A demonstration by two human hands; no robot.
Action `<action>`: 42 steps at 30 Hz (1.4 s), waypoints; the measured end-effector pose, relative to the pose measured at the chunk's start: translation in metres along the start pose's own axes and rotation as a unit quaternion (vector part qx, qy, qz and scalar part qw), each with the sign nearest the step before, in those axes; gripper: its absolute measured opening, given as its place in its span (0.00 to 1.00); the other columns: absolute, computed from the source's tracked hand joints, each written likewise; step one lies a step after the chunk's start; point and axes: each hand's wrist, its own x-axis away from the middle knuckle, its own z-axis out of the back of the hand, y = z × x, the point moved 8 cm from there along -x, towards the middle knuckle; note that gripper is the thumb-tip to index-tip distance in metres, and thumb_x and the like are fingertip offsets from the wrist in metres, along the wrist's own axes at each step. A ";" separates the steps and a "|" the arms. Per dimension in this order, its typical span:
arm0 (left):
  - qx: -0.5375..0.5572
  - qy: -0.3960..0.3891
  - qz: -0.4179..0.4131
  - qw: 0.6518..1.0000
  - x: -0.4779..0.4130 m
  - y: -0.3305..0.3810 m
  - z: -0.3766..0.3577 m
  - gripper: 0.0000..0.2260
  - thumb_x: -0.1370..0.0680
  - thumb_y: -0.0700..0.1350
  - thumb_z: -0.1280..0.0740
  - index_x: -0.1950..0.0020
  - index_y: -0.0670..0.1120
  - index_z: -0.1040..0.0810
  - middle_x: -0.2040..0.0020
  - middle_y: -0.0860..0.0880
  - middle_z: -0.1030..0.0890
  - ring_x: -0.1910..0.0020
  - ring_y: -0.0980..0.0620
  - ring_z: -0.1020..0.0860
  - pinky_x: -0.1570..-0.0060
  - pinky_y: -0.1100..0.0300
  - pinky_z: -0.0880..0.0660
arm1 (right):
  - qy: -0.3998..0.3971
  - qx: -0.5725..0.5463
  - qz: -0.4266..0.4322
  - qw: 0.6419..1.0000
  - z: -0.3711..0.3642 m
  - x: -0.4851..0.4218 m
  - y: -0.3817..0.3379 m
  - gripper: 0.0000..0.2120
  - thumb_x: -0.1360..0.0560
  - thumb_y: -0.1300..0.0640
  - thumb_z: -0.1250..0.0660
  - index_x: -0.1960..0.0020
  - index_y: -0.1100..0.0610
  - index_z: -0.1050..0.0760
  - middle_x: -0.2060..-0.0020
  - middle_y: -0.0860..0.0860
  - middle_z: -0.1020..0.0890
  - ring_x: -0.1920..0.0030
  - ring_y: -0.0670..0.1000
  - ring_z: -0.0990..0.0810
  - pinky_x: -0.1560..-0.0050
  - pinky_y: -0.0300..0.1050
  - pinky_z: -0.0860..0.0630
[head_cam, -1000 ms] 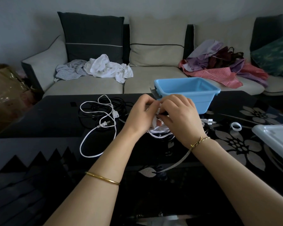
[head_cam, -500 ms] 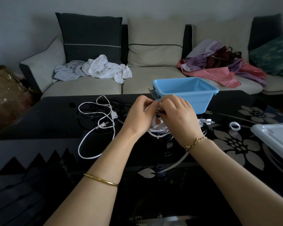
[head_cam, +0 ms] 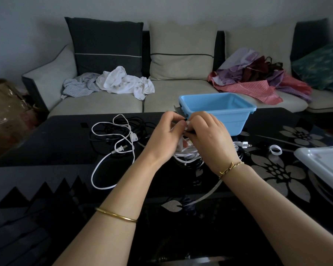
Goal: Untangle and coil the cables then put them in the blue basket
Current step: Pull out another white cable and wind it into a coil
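Both hands meet mid-table: left hand (head_cam: 164,138) and right hand (head_cam: 210,140) pinch a white cable bundle (head_cam: 185,152), apparently fastening it. Blue basket (head_cam: 217,110) just behind looks empty. Tangled white cable (head_cam: 112,148) and black cables (head_cam: 121,129) at left remain unsorted.

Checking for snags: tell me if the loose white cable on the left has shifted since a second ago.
No. The loose white cable keeps its loops and its place against the blue basket; only the camera drifted slightly.
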 end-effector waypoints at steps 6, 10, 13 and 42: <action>0.018 -0.010 0.003 1.000 0.002 -0.002 -0.001 0.03 0.19 0.38 0.40 0.52 0.43 0.30 0.63 0.31 0.24 0.70 0.48 0.24 0.69 0.63 0.28 | -0.013 -0.001 0.002 1.000 0.002 -0.002 0.000 0.08 0.35 0.59 0.30 0.61 0.61 0.27 0.62 0.55 0.21 0.63 0.59 0.21 0.64 0.49 0.26; 0.016 0.000 -0.015 1.000 0.002 -0.001 -0.001 0.06 0.19 0.37 0.41 0.54 0.44 0.30 0.63 0.26 0.26 0.70 0.44 0.26 0.71 0.63 0.29 | -0.026 -0.030 -0.019 0.999 0.003 -0.004 0.002 0.09 0.35 0.57 0.31 0.62 0.61 0.27 0.65 0.55 0.22 0.65 0.59 0.22 0.65 0.49 0.26; 0.001 -0.008 -0.028 1.000 0.002 0.001 -0.001 0.06 0.19 0.37 0.41 0.55 0.44 0.30 0.65 0.28 0.25 0.72 0.48 0.25 0.71 0.65 0.30 | -0.042 -0.054 -0.037 0.997 0.004 -0.004 0.007 0.09 0.33 0.55 0.32 0.60 0.61 0.26 0.64 0.55 0.21 0.64 0.59 0.22 0.64 0.51 0.26; -0.009 0.021 0.034 0.999 -0.002 -0.011 0.005 0.02 0.22 0.35 0.41 0.53 0.41 0.32 0.63 0.26 0.25 0.75 0.53 0.25 0.73 0.66 0.30 | -0.185 -0.005 -0.023 0.982 0.001 -0.012 0.005 0.05 0.28 0.59 0.30 0.54 0.59 0.23 0.51 0.54 0.23 0.53 0.59 0.23 0.54 0.50 0.29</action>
